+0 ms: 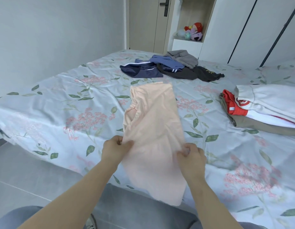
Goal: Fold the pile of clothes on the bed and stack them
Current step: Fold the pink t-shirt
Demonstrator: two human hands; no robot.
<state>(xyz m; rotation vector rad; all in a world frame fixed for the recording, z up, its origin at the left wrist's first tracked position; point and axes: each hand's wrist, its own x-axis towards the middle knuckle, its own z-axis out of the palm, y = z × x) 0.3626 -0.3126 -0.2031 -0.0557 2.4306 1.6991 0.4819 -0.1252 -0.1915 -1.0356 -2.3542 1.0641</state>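
Both hands pinch a peach garment at the bed's near edge.

The left hand (114, 148) and right hand (192, 156) pinch the peach garment (153, 123), which stretches away from them over the floral bed (61, 113); folded stack (265, 109) far right of the right hand, unfolded pile (170, 66) well beyond.

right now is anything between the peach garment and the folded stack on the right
Nothing visible does: only floral sheet lies between the peach garment and the folded stack. The unfolded pile sits farther back, off that path.
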